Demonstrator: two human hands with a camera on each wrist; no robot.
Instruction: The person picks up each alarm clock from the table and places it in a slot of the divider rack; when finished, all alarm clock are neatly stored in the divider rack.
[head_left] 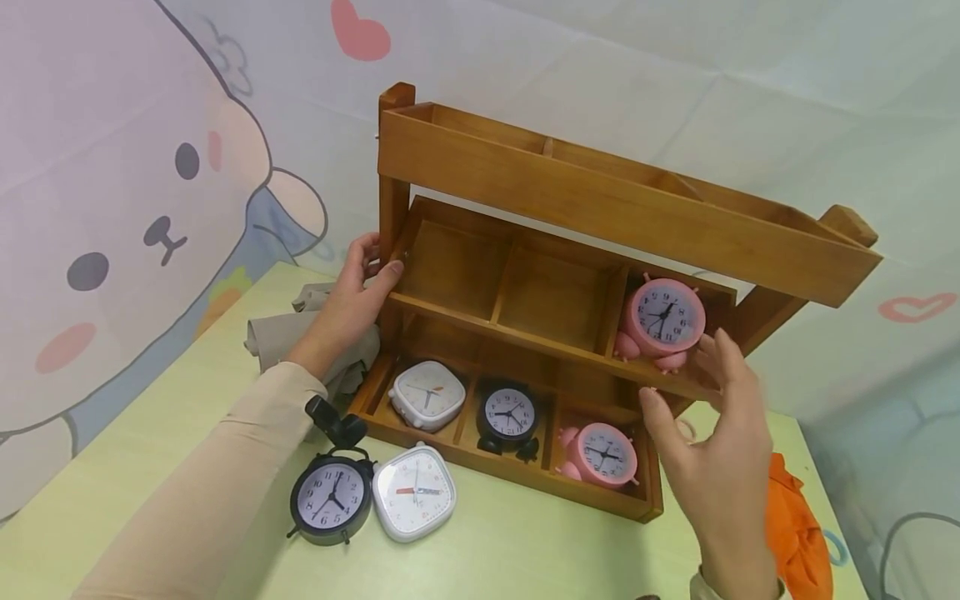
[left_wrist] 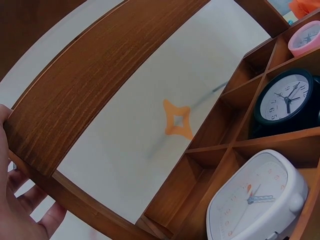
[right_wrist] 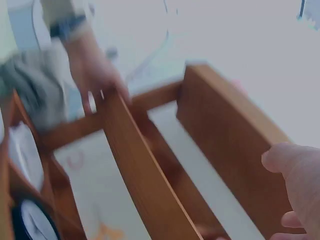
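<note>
Your left hand (head_left: 358, 293) grips the left upright post of the wooden rack (head_left: 600, 204), fingers curled round the post at the level of the middle shelf, thumb on its front edge; the forearm in a beige sleeve (head_left: 225, 475) runs in from 7 o'clock. Your right hand (head_left: 712, 442) is held open at the right end of the middle shelf, fingers spread and relaxed, fingertips just beside the shelf's front rail, at 5 o'clock from the pink clock (head_left: 663, 321) that stands in the rightmost middle compartment. No brand or label is legible; the only readable writing is the hour numerals on the round dials. Bottom shelf, left to right: white square clock (head_left: 426, 393), black round clock (head_left: 509, 415), second pink clock (head_left: 603, 454). On the table at 7 o'clock from the rack lie a black twin-bell clock (head_left: 330, 498) and a white square clock with orange hand (head_left: 415, 493), touching each other
</note>
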